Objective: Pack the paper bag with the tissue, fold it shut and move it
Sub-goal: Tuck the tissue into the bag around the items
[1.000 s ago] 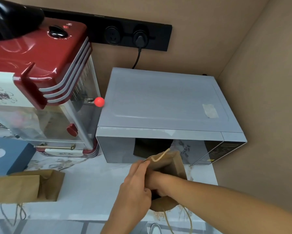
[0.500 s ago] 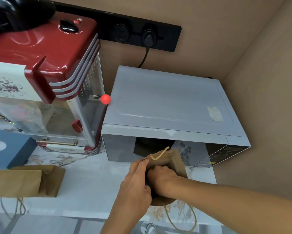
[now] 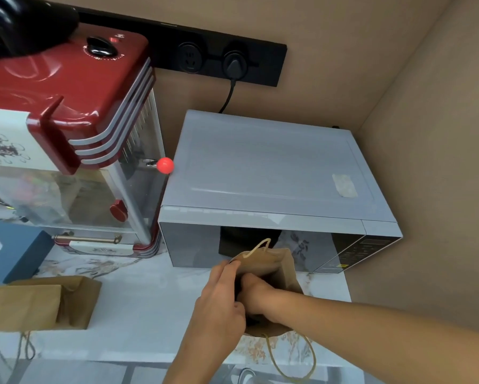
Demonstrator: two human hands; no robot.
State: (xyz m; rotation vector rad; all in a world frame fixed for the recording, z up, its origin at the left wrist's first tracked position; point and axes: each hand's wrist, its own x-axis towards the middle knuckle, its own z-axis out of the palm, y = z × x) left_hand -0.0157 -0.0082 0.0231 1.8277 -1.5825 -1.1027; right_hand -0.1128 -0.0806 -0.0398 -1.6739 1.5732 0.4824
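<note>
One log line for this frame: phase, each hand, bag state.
phase: packing | left hand: holds paper bag rim | right hand: inside bag mouth | bag: open, upright, before microwave

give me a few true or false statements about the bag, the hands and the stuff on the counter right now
1. The right hand reaches into the open paper bag. True.
2. The left hand rests flat on the microwave. False: it grips the bag's near edge.
3. A second paper bag lies flat on the counter, to the left. True.
4. The bag being packed is already folded shut. False: its mouth is open.
5. Both wall sockets have plugs in them. False: only the right one does.
</note>
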